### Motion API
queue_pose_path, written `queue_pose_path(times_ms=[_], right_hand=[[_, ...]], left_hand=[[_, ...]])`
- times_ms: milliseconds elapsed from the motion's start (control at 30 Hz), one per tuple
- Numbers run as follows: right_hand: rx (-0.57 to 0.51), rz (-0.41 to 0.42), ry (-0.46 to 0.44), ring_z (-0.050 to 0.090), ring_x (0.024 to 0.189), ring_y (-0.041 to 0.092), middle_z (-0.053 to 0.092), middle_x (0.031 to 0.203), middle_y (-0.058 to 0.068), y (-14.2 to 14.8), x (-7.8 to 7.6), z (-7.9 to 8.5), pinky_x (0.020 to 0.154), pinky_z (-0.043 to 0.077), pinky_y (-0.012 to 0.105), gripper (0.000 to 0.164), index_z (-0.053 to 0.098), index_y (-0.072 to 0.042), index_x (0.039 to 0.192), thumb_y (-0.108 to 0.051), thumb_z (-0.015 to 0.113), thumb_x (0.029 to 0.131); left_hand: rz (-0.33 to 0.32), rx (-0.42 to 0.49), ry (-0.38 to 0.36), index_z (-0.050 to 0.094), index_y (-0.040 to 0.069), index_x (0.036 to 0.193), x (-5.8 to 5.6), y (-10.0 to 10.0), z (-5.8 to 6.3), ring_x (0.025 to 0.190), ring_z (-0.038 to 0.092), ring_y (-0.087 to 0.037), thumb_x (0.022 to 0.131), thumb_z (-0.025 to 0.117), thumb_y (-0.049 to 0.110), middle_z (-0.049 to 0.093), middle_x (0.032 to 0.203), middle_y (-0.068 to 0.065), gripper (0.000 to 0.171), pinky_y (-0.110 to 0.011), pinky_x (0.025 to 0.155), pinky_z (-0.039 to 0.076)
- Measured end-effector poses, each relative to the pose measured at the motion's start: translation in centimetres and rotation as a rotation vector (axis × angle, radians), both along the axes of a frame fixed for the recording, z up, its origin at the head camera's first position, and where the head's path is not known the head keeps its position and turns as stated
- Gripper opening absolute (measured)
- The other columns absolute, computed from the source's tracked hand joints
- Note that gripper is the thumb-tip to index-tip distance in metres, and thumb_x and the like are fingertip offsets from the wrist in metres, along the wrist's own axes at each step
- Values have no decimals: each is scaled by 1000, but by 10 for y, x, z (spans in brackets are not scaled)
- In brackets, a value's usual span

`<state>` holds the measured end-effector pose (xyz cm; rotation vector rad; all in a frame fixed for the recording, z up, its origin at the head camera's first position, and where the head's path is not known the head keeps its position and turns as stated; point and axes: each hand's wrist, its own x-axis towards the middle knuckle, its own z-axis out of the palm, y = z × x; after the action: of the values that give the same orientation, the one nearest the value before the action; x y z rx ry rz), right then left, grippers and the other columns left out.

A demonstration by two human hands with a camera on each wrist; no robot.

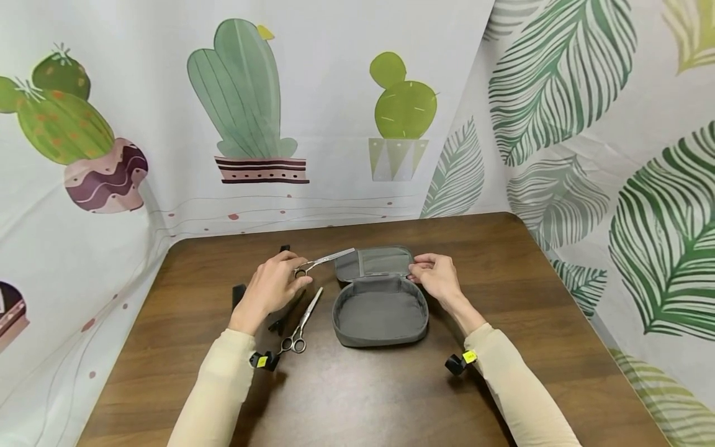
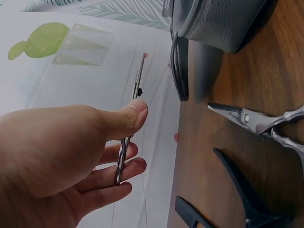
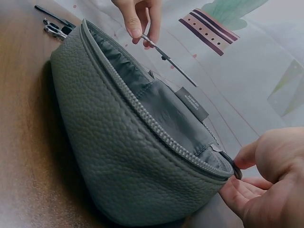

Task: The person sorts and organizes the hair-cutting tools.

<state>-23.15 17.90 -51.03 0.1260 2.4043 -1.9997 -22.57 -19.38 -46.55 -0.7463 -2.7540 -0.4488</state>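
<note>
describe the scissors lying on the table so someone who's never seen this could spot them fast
On the brown table, find the open grey case. Just to its left, a pair of silver scissors lies with finger rings toward the person and blade tips pointing away. It is the pair resting on the table, while the other silver pair is held in the left hand.

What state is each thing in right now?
Gray zippered case: open, lid folded back
Raised scissors: held, blades look closed
Other scissors: on the table, blades closed
Black clip: on the table, open or shut unclear
Left hand: holding the raised scissors
Right hand: pinching the lid's edge
</note>
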Motion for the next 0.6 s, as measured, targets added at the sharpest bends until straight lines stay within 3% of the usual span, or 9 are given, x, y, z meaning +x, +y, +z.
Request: queue_pose_path(times_ms=[333, 600], right_hand=[[19, 3, 19, 75, 74, 24, 72, 103, 30, -1, -1, 1, 67, 63, 27, 34, 65, 14, 123, -3, 70, 94], [24, 3, 15, 75, 73, 24, 71, 103, 29, -1, 0, 2, 66, 63, 27, 33, 65, 13, 122, -2, 70, 94]], left_hand=[[-24, 23, -126, 74, 2, 126, -11, -1, -1, 98, 69, -31, 95, 76, 27, 69, 122, -16, 40, -53, 80, 58], [-8, -2, -202, 72, 1, 130, -15, -5, -3, 105, 67, -33, 96, 74, 29, 68, 127, -16, 44, -53, 84, 58]])
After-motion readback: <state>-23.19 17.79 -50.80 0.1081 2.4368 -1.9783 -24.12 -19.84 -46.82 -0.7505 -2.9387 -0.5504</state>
